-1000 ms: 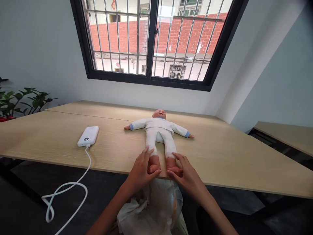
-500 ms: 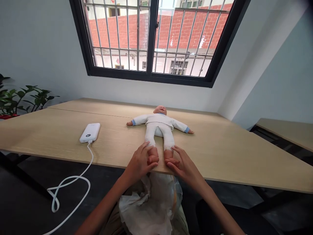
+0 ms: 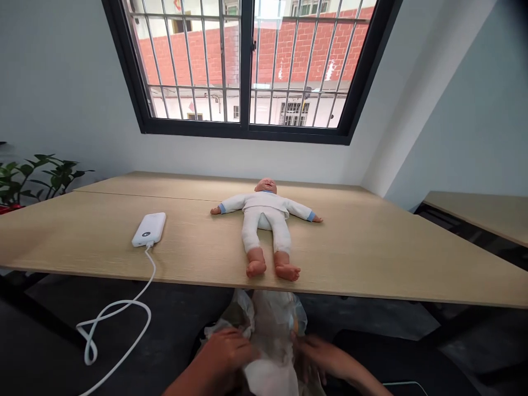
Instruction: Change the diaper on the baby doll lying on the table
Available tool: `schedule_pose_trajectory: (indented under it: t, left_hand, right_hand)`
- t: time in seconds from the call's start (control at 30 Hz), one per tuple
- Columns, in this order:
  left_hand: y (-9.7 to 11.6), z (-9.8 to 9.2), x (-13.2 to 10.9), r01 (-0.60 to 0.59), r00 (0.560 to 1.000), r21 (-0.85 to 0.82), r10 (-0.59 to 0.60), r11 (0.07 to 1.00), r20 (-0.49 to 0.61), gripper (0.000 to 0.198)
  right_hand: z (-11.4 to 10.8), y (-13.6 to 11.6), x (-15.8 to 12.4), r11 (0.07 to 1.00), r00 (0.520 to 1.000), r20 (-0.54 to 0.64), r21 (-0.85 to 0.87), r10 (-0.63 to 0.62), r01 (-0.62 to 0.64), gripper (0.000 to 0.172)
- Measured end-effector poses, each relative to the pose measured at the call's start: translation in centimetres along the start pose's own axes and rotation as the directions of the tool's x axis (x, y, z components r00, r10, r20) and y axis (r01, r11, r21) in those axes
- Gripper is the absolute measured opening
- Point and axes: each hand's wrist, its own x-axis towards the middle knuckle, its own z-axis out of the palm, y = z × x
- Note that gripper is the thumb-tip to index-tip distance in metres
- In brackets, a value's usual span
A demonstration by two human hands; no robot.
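A baby doll [image 3: 266, 212] in white clothes with blue cuffs lies on its back on the wooden table [image 3: 358, 247], its arms spread and bare feet close to the front edge. Below that edge, across my lap, rests a crumpled white diaper [image 3: 272, 324] with thin, see-through material about it. My left hand [image 3: 229, 352] is at the diaper's left side, its fingers smeared by motion. On the other side my right hand [image 3: 317, 355] reaches in, also blurred. Whether either hand grips the diaper cannot be made out.
A white power bank [image 3: 149, 229] lies on the left of the table, its white cable [image 3: 144, 302] looping down past the edge. Behind stands a barred window [image 3: 247, 129]. A plant [image 3: 41, 176] is at far left, another table [image 3: 478, 214] at right.
Both hands have left the doll's lower legs and moved down to the diaper on my lap. The doll's feet are now uncovered. The view has shifted slightly.
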Motion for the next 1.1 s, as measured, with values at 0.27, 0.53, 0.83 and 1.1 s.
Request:
schedule_pose_trajectory:
  t: [0.27,0.53,0.83,1.1]
  left_hand:
    - [3.7,-1.9,2.0,-0.146,0.989,0.041,0.146,0.988,0.001,0.027]
    - [4.5,-0.9,0.2,-0.253,0.967,0.113,0.248,0.961,0.060,0.015]
    - [5.1,-2.2,0.2,-0.225,0.970,0.039,0.220,0.973,0.103,0.018]
    - [5.2,-2.2,0.8,-0.195,0.973,-0.026,0.197,0.980,0.120,0.017]
  right_hand:
    - [-3.6,-1.4,-0.9,0.924,0.934,-0.291,-0.370,-0.210,0.092,0.043]
    - [-2.8,-0.1,0.0,0.842,0.886,-0.199,-0.449,-0.419,0.297,0.053]
    - [-4.3,-0.3,0.1,0.834,0.800,-0.427,-0.529,-0.423,0.158,0.039]
    - [0.5,-2.9,0.4,0.910,0.966,-0.138,-0.386,-0.220,0.152,0.026]
